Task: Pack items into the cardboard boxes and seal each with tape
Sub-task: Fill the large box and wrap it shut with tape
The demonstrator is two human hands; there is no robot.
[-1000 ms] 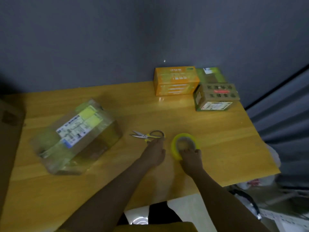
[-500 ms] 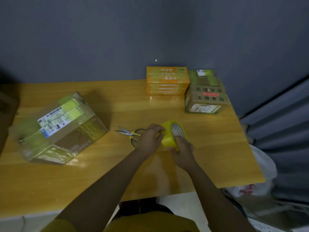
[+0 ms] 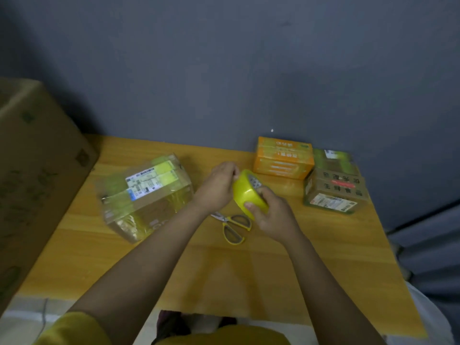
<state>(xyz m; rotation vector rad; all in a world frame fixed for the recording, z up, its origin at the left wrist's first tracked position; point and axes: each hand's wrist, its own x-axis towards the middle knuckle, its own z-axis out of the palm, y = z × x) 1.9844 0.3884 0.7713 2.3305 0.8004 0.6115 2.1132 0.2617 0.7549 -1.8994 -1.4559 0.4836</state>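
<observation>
A yellow roll of tape (image 3: 245,192) is held up over the middle of the wooden table (image 3: 323,257). My right hand (image 3: 272,215) grips the roll from below and the right. My left hand (image 3: 219,186) is at the roll's upper left edge with its fingers curled, pinching at the tape there. A cardboard box (image 3: 146,195) wrapped in yellowish tape, with a white label on top, lies on the table left of my hands. Yellow-handled scissors (image 3: 234,224) lie on the table just below the roll.
An orange box (image 3: 282,158) stands at the back against the grey wall. Beside it on the right sits a brown printed carton (image 3: 336,191) with a green one (image 3: 332,159) behind. A large cardboard box (image 3: 37,175) fills the left edge.
The tape roll has been lifted off the table by my right hand and my left hand has come onto its edge. The view has shifted, so the scissors now lie below the hands.
</observation>
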